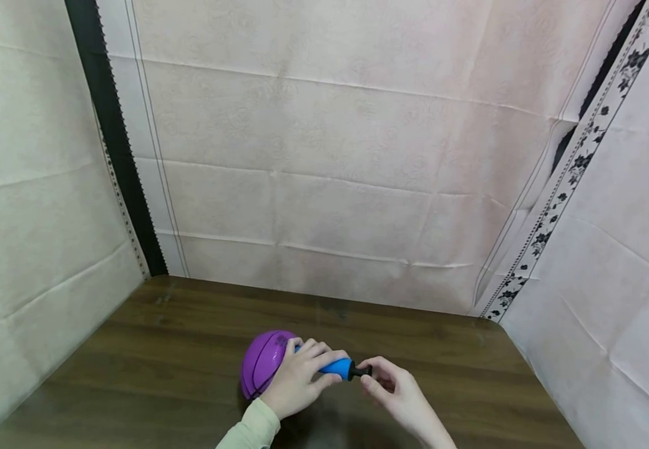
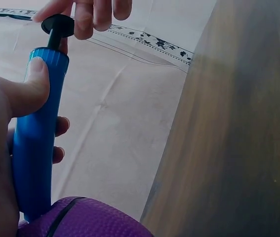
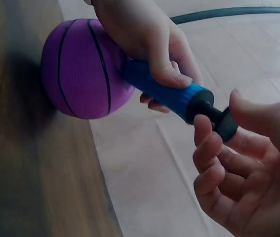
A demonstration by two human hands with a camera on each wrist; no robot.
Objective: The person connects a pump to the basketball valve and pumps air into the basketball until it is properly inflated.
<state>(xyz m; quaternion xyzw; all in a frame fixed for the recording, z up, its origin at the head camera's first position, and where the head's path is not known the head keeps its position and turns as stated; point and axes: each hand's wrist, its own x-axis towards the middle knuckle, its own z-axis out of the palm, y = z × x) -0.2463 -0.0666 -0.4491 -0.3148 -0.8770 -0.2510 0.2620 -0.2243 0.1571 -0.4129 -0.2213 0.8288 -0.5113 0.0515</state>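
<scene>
A purple ball (image 1: 261, 366) with black lines sits on the wooden table. Against its side stands a blue hand pump (image 2: 37, 133), its far end meeting the ball; the exact joint is hidden. My left hand (image 1: 301, 381) wraps round the blue barrel, thumb on one side and fingers on the other. At the pump's other end, a short length of black rod and a round black handle (image 3: 226, 125) stick out. Thumb and bent fingers of my right hand (image 1: 397, 394) pinch this handle.
The brown wooden table (image 1: 190, 337) runs back to a pale cloth wall (image 1: 324, 212). Similar cloth panels rise on the left (image 1: 38, 206) and on the right (image 1: 611, 299), with a floral border (image 1: 543, 231) along the right one.
</scene>
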